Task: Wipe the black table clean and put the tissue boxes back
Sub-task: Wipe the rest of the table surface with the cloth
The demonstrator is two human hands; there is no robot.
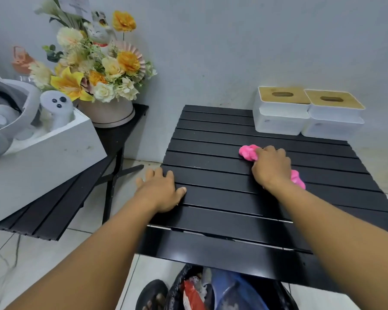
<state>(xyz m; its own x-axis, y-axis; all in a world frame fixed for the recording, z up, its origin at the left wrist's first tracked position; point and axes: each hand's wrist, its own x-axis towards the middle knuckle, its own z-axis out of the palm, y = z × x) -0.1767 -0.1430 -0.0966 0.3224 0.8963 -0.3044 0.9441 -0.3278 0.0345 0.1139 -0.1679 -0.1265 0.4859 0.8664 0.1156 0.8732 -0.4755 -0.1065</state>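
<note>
A black slatted table (pixel 211 153) fills the middle of the view. My right hand (pixel 270 167) grips a bunched pink cloth (pixel 248 152) and presses it on the slats right of centre; more pink shows behind the wrist. My left hand (pixel 160 190) rests on the table's left edge, its thumb on top and the fingertips at the rim. Two white tissue boxes with wooden lids stand side by side at the far right corner, the left box (pixel 281 110) beside the right box (pixel 334 117), both against the wall.
A second black table (pixel 54 209) at the left carries a white box (pixel 43 157) of grey items and a flower pot (pixel 108 113) with a cat figurine. A wall runs behind. Bags (pixel 211 289) lie on the tiled floor under the near edge.
</note>
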